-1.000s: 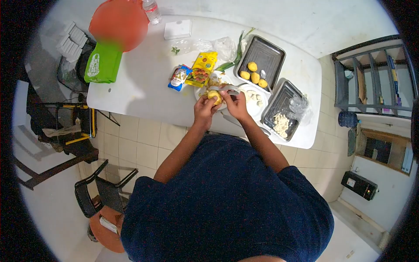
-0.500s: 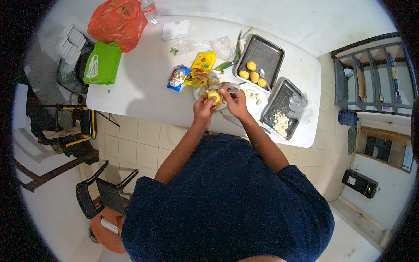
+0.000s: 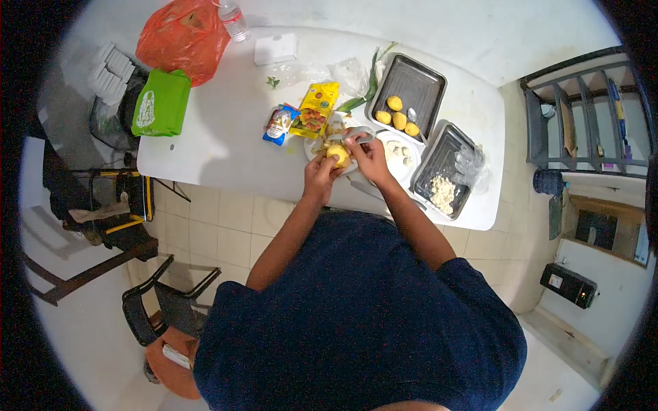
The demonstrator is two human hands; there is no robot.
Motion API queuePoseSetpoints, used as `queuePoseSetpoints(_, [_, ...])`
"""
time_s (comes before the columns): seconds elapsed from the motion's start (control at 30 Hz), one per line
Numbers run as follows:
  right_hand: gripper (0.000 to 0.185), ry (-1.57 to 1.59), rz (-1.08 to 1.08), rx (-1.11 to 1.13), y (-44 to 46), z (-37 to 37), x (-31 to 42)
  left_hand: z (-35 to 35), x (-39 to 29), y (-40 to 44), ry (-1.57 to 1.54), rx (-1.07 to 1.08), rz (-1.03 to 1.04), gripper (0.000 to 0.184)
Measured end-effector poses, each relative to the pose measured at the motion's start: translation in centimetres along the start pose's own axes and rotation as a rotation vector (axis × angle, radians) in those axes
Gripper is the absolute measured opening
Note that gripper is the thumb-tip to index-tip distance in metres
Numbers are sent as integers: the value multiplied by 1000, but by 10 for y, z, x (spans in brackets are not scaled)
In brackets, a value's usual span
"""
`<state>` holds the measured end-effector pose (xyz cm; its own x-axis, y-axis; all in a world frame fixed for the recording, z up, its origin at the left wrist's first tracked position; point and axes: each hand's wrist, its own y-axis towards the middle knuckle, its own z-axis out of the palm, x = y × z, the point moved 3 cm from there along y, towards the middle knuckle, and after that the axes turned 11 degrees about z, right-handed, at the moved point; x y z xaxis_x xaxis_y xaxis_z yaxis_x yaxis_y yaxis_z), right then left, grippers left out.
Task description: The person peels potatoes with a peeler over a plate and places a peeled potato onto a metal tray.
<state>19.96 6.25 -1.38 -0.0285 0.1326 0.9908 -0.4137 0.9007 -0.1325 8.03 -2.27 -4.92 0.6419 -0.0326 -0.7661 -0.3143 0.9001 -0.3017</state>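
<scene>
One yellow potato (image 3: 337,155), held — between left fingers (image 3: 317,163)

From where I watch, I can't tell whether this is a home or a small workplace, but it is an indoor room used for preparing food. The white tabletop (image 3: 233,130) carries potatoes (image 3: 399,120), trays (image 3: 419,77) and seasoning packets (image 3: 317,109). Around it I see plain walls (image 3: 480,34), a tiled floor (image 3: 233,236), a grey shelf (image 3: 580,164) and a black chair (image 3: 179,308).
</scene>
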Motion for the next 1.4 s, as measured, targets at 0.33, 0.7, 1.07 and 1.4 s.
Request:
queuePoseSetpoints(0.33, [21,73,-35,-32,-4,-15,-10,-7,-17,4,-55,-82,-14,30])
queuePoseSetpoints(0.7, [16,-75,30,62,-7,-8,-8,-8,-12,4,20,-74,-42,26])
queuePoseSetpoints(1.07, [20,-120,47,26,-10,0,-2,-10,-2,3,84,0,-8,32])
queuePoseSetpoints(1.4, [16,0,8,42,-2,5,-6,-16,-3,-1,162,51,30,37])
